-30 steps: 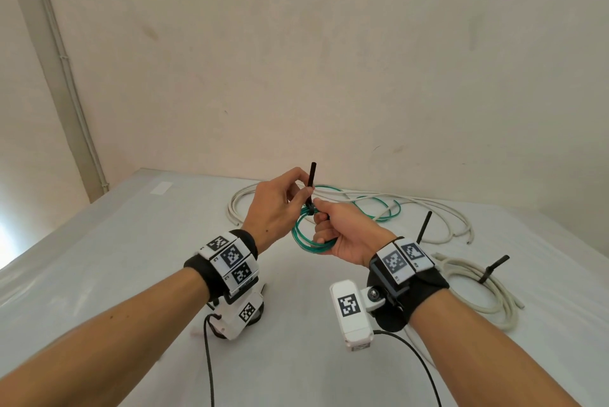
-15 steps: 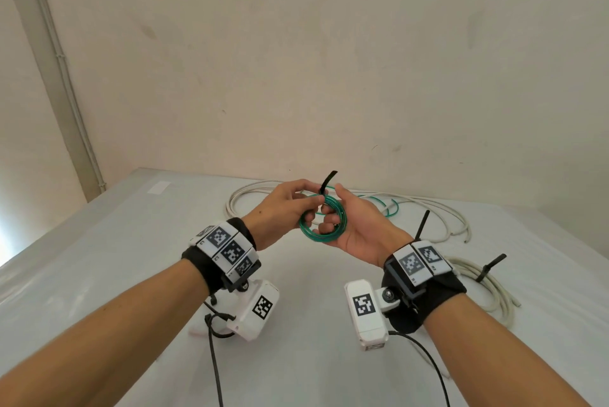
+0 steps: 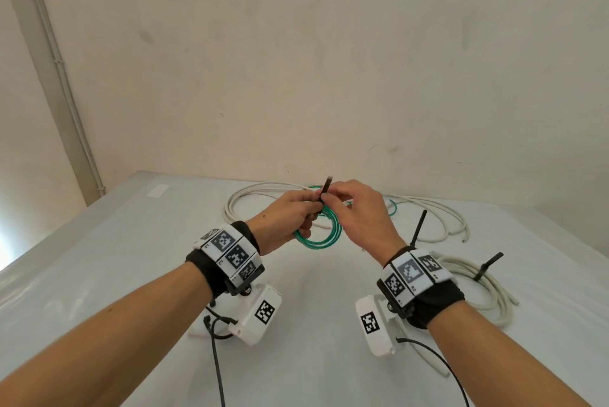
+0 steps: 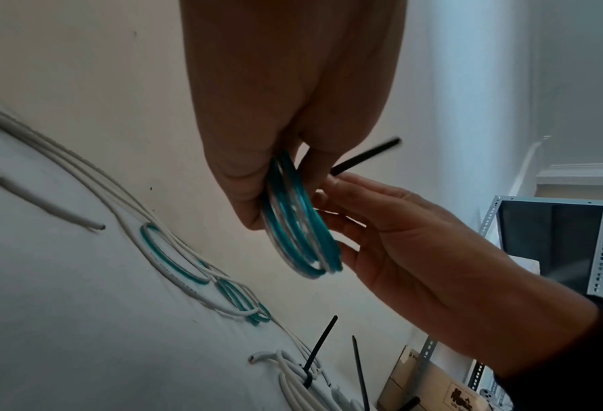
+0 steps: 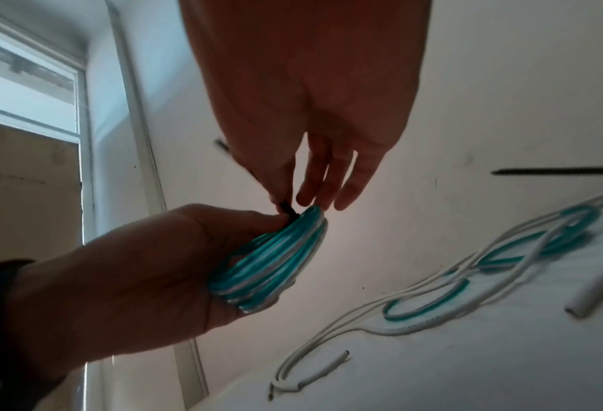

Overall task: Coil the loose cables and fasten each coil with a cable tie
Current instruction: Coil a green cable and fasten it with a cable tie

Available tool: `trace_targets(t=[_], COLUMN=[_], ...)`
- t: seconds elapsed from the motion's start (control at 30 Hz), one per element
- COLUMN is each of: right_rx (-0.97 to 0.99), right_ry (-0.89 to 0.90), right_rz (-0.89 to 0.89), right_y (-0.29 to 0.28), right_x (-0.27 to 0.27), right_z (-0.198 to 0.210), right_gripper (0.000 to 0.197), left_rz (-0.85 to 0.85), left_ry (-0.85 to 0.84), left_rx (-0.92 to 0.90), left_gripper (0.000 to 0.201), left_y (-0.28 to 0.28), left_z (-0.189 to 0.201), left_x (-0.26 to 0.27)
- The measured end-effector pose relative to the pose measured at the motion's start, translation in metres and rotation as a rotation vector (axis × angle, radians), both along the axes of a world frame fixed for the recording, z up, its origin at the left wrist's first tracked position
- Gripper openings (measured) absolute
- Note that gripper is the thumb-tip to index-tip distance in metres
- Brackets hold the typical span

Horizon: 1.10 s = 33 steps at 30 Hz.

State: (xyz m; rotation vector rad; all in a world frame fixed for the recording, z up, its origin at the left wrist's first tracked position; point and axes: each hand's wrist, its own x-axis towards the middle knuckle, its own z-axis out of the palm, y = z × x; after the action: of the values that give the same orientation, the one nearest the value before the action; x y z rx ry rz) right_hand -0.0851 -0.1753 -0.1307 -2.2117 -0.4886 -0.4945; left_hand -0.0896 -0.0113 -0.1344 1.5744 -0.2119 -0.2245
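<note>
Above the white table (image 3: 138, 274) I hold a small coil of green cable (image 3: 317, 237). My left hand (image 3: 311, 210) grips the coil near its top, fingers curled round the strands; the left wrist view shows the same coil (image 4: 301, 222) hanging from those fingers. A black cable tie (image 3: 326, 188) sticks up from the coil's top. My right hand (image 3: 327, 198) pinches the tie between thumb and forefinger, the other fingers straight beside the coil (image 5: 268, 264). The tie's head is hidden between the fingertips.
Loose white cables (image 3: 260, 200) and a loose green cable (image 3: 392, 207) lie at the back by the wall. At the right, a white coil (image 3: 487, 288) lies bound with a black tie (image 3: 489, 263). Another black tie (image 3: 420, 225) stands behind my right wrist.
My right hand turned from palm-up under the green coil to palm-down above it and now pinches the tie. The coil stays in my left hand, a little further forward.
</note>
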Motion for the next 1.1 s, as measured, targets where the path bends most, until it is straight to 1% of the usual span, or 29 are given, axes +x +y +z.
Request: trace_targets(t=[0.1,0.23,0.33,0.4,0.47,0.7,0.8,0.87,1.0,1.1], right_rx=[0.059,0.046,0.130,0.168,0.181,0.124,0.134,0.155,0.148,0.143], right_ry=[-0.062,-0.117,-0.135,-0.154,-0.162,-0.164,-0.146,-0.160,-0.200,-0.190], right_rz=[-0.027,-0.062,-0.066,-0.077,-0.096,-0.097,-0.091,-0.089,-0.088,-0.094], right_y=[-0.001,0.001,0.002,0.003,0.003,0.001,-0.001,-0.001,-0.006,-0.009], right_x=[0.000,-0.002,0.000,0.000,0.001,0.001,-0.001,-0.003,-0.005,-0.006], right_z=[0.000,-0.002,-0.002,0.000,0.002,0.005,0.003,0.001,0.005,0.015], right_gripper=[0.014,0.013,0.012,0.010,0.009,0.013,0.014,0.012,0.012,0.013], left_rz=[-0.001,0.035,0.005,-0.033,-0.051,-0.099,-0.079,-0.079,-0.065,-0.031], left_ry=[0.026,-0.039,-0.058,-0.030,-0.007,0.077,0.109,0.123,0.076,0.027], left_rx=[0.005,0.025,-0.051,-0.132,-0.164,-0.176,-0.218,-0.214,-0.158,-0.278], left_gripper=[0.014,0.021,0.019,0.017,0.014,0.007,0.007,0.008,0.011,0.013], left_y=[-0.003,-0.005,-0.007,-0.008,-0.011,-0.010,-0.012,-0.013,-0.017,-0.022], left_z=[0.001,-0.004,-0.004,-0.003,-0.003,-0.007,-0.008,-0.006,0.001,0.006], left_x=[-0.003,-0.005,-0.002,0.000,0.002,0.000,-0.001,0.000,0.004,0.004])
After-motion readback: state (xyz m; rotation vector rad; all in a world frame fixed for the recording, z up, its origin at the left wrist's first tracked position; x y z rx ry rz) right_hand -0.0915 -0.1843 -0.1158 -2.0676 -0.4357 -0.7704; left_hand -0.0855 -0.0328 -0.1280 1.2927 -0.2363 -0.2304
